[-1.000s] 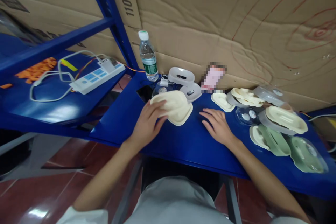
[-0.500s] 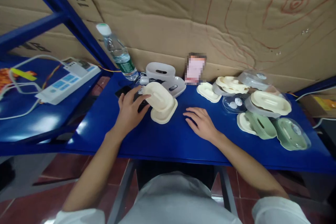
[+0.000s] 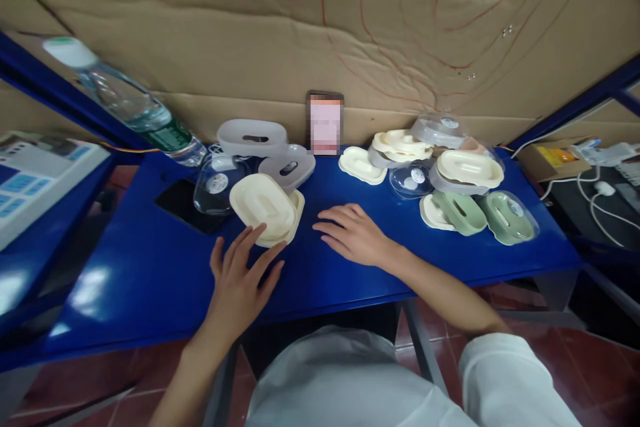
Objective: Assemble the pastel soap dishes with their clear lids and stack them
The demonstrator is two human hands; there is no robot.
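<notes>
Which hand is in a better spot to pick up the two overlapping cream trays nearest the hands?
Probably the left hand: its spread fingers overlap the near edge of the cream trays, though touch is unclear. The right hand is close too, but some blue table shows between it and them.

Left grip (image 3: 241, 283) splayed, right grip (image 3: 354, 235) gently curved, both palm down, forearms (image 3: 443, 288) angled inward

A water bottle (image 3: 150, 121) and an upright phone (image 3: 325, 123) stand before cardboard (image 3: 240, 47); a power strip (image 3: 43, 180) lies far left
</notes>
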